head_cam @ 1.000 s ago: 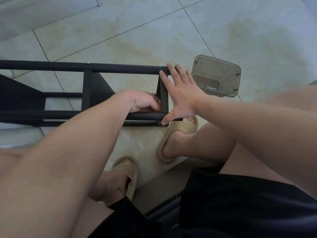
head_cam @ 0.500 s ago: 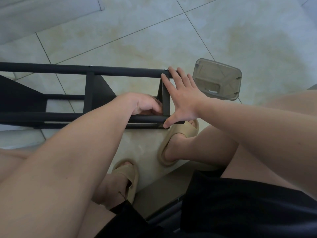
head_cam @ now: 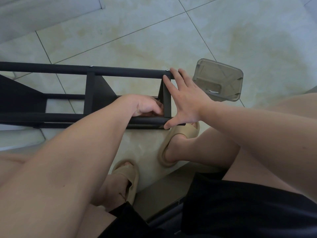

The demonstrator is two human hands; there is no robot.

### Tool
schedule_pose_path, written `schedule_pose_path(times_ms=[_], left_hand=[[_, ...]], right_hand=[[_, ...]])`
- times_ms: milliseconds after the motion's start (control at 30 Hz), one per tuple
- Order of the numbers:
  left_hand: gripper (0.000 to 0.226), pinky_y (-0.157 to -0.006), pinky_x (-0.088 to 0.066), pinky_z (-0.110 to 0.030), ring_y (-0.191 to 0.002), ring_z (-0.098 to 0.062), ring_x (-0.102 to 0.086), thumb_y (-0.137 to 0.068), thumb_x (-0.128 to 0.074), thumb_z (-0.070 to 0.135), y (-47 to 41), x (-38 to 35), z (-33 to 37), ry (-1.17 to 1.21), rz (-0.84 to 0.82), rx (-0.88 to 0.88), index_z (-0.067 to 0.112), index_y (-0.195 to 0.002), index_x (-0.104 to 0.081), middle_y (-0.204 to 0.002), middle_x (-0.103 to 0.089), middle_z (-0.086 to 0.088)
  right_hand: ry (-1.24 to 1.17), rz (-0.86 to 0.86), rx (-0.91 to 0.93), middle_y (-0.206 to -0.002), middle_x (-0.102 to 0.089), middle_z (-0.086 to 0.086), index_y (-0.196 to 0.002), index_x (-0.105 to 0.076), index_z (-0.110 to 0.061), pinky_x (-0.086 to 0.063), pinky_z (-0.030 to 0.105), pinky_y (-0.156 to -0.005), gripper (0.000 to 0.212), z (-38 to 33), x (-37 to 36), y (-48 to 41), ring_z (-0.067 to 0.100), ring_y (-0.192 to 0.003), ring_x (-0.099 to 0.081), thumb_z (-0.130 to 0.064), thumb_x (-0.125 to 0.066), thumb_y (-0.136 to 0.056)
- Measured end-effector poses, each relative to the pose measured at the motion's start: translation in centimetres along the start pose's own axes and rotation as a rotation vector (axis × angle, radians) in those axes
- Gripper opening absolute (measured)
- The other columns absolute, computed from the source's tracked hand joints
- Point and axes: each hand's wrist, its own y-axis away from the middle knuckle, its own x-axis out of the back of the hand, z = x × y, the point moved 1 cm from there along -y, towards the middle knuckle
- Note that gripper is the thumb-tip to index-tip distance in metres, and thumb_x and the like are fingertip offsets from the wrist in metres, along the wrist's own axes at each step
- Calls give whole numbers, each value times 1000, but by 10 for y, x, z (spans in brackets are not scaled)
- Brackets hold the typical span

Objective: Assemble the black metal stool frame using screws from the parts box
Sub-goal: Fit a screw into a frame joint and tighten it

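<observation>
**Frame Handling and Hand Position at the End Crosspiece**

The frame (head_cam: 120, 71) lay on its side on the floor (head_cam: 154, 36), its two long rails running left to right. The box (head_cam: 221, 78) stood just beside its right end. Being black metal tube, the frame would probably be stiff and fairly heavy. It should not flex under a grip, though the painted rails could slide on smooth tile. The best places to hold it appeared to be the rail ends and the short crosspiece (head_cam: 167, 102) between them, close to the joint being worked.

The right hand (head_cam: 187, 102) was spread flat with fingers straight. Its fingertips rested on the far rail beside a screw (head_cam: 166, 70) and its thumb tip on the near rail — bracing the frame end without gripping it.

The left hand (head_cam: 145, 105) reached between the rails, fingers curled at the inner face of the crosspiece. Whether it pinched a screw or a tool could not be told — the fingers hid it.
</observation>
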Motion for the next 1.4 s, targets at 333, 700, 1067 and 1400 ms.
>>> schedule_pose_path(times_ms=[333,700,1067,1400], left_hand=[[31,-104,-47,-42,-104,-33,-67,-94,-54,3,2,-1,1,11,-22,21,4,-122,-67,-113,-71,-16],[36,-99,-49,-43,-94,-30,-62,-92,-60,10,-1,-1,-1,12,2,74,-4,-124,-65,-96,-69,-13],[21,-82,-55,-33,-82,-27,-69,-88,-61,0,-7,2,-2,35,0,36,14,-90,-75,-84,-75,-9],[19,-70,-58,-30,-80,-23,-72,-94,-57,11,-5,9,-5,138,-177,142,10,-99,-76,-89,-75,-8]], right_hand=[[-16,2,-6,-167,13,18,-161,7,-13,-7,48,-126,156,0,0,0,39,-154,12,-93,-64,-48],[8,-5,-2,-166,15,20,-161,8,-11,-4,49,-126,155,0,0,-1,41,-153,13,-93,-64,-50],[-6,-14,6,-165,17,21,-160,9,-10,0,50,-125,155,-1,-1,0,42,-152,16,-92,-65,-52],[-58,-28,4,-164,24,19,-159,14,-12,5,52,-124,155,0,-4,0,41,-151,24,-89,-68,-53]])
